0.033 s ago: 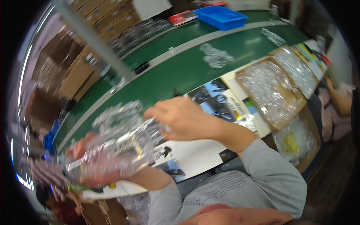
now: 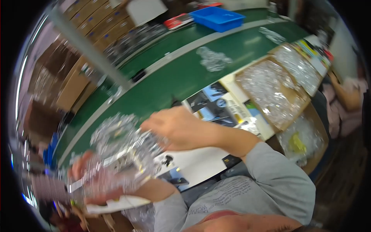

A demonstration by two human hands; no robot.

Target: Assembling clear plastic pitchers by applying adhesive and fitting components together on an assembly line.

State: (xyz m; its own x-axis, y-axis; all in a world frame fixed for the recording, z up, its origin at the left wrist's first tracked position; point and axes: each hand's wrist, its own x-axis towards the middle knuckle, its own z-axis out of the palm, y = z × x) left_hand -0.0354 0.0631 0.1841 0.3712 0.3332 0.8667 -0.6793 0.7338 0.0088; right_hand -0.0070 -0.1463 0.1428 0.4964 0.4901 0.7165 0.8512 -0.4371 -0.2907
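Observation:
A bunch of clear moulded plastic packaging [image 2: 125, 160] is between my hands at the left, smeared by motion. My left hand [image 2: 91, 178] grips it from the left and below, with its fingers showing partly through the plastic. My right hand [image 2: 176, 127] is closed at the packaging's right edge, its fingertips pressed on the plastic. Below my right hand, a white printed box [image 2: 205, 164] with dark and blue pictures lies in front of me. More printed boxes [image 2: 216, 102] stand just beyond my right wrist.
A green conveyor belt [image 2: 166, 87] curves across, bearing a loose clear plastic piece [image 2: 212, 60]. A blue tray [image 2: 218, 19] stands at the back. To the right is a carton [image 2: 266, 91] filled with clear plastic. Cardboard boxes [image 2: 75, 83] and a grey post [image 2: 89, 46] are at the left. Another person's arm [image 2: 342, 91] shows at far right.
The whole scene has shifted slightly left in the view. My right hand sits a little lower and farther left, and both hands still hold the clear plastic packaging.

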